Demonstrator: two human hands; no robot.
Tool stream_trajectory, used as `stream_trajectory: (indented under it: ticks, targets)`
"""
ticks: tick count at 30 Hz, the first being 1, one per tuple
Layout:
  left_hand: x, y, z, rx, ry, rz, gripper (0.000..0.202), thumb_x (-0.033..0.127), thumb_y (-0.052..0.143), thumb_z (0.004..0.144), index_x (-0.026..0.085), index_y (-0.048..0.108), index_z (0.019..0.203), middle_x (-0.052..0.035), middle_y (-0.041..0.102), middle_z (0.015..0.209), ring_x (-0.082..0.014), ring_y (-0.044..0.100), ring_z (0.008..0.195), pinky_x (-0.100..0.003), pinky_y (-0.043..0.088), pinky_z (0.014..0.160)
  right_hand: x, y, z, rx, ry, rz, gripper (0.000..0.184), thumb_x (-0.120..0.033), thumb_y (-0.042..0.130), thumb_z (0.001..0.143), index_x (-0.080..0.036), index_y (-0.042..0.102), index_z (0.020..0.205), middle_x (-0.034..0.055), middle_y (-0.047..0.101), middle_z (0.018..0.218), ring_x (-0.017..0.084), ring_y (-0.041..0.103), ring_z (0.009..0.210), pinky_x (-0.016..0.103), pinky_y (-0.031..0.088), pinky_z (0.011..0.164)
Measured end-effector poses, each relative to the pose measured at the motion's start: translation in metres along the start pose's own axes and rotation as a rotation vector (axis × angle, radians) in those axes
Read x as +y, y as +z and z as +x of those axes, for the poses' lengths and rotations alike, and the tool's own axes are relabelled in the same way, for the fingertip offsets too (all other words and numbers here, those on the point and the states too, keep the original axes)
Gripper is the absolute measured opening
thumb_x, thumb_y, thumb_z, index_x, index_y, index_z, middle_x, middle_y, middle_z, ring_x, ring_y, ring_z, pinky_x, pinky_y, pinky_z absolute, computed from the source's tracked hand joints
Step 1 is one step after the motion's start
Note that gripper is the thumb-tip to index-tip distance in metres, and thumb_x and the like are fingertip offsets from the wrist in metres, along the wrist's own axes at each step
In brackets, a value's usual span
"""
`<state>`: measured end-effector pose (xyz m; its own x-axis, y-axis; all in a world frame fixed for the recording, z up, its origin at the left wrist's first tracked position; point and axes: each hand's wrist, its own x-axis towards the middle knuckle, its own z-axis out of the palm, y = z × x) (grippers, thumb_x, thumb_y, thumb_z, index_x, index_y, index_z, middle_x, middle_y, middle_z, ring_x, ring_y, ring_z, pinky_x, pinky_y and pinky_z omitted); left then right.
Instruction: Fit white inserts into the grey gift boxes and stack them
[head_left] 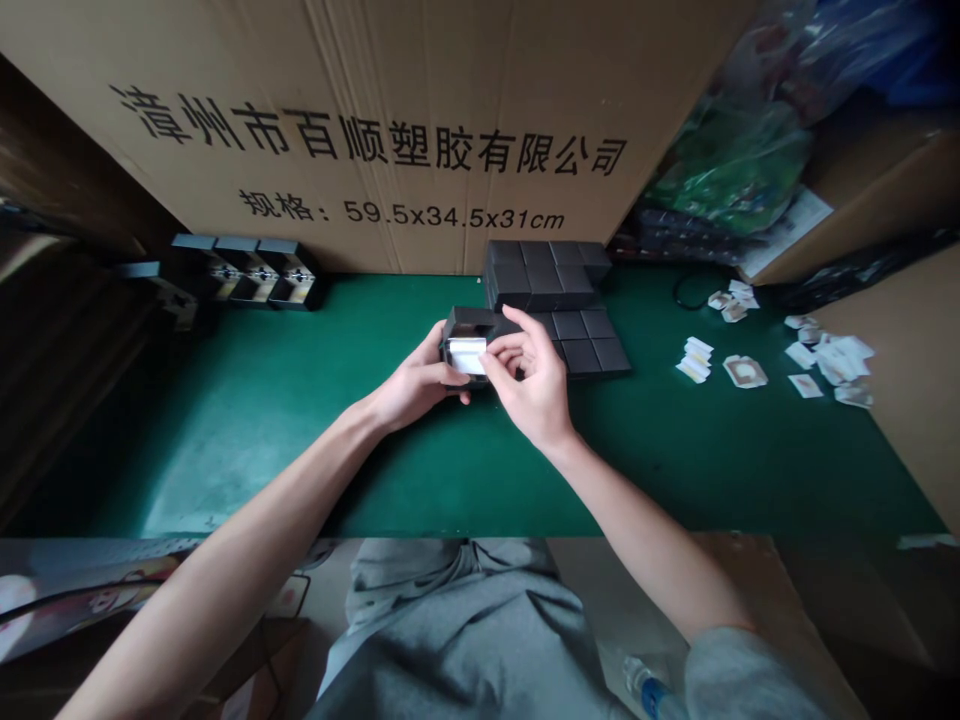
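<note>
My left hand (414, 385) is closed round a small open black box (466, 330), held just above the green table top (300, 440). My right hand (529, 385) pinches a white card (468, 355) at the box's open mouth, with thumb and forefinger on it. Just behind and right of my hands, closed black boxes (559, 300) are stacked in rows.
Three open black boxes (251, 272) stand in a row at the back left. Small white cards (750, 365) lie scattered at the right. A large printed carton (390, 130) walls off the back. Bags and cartons (787, 170) crowd the right edge.
</note>
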<state>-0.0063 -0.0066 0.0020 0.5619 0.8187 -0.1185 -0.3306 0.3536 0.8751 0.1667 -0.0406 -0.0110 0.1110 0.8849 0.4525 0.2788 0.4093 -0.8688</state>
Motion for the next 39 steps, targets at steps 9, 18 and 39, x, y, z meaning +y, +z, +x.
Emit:
stream_trajectory:
  ticks: [9, 18, 39]
  targets:
    - [0.0005, 0.0000, 0.0010, -0.001, -0.008, -0.011, 0.068, 0.005, 0.073, 0.063, 0.025, 0.058, 0.125, -0.0024, 0.067, 0.112, -0.0175, 0.064, 0.093, -0.029, 0.060, 0.070, 0.0008, -0.0017, 0.0005, -0.007, -0.064, -0.002, 0.052, -0.019, 0.066, 0.093, -0.030, 0.054, 0.143, -0.0004, 0.074, 0.095, 0.015, 0.073, 0.085, 0.029, 0.064, 0.075]
    - [-0.0026, -0.0002, 0.0020, 0.039, -0.016, 0.025, 0.056, 0.012, 0.079, 0.069, 0.021, 0.062, 0.122, -0.0038, 0.068, 0.104, -0.0168, 0.063, 0.085, -0.026, 0.053, 0.060, 0.0048, -0.0025, -0.0016, -0.007, -0.135, -0.157, 0.051, -0.020, 0.064, 0.096, -0.029, 0.053, 0.145, -0.0008, 0.076, 0.093, 0.016, 0.072, 0.083, 0.031, 0.060, 0.075]
    - [-0.0073, -0.0022, 0.0024, 0.039, 0.025, 0.082, 0.045, 0.015, 0.080, 0.077, 0.021, 0.063, 0.118, -0.0023, 0.067, 0.096, -0.0149, 0.061, 0.077, -0.026, 0.048, 0.059, 0.0020, 0.0011, -0.0016, -0.007, -0.026, -0.072, 0.036, -0.021, 0.072, 0.090, -0.025, 0.062, 0.125, -0.0021, 0.076, 0.087, 0.015, 0.072, 0.077, 0.029, 0.055, 0.072]
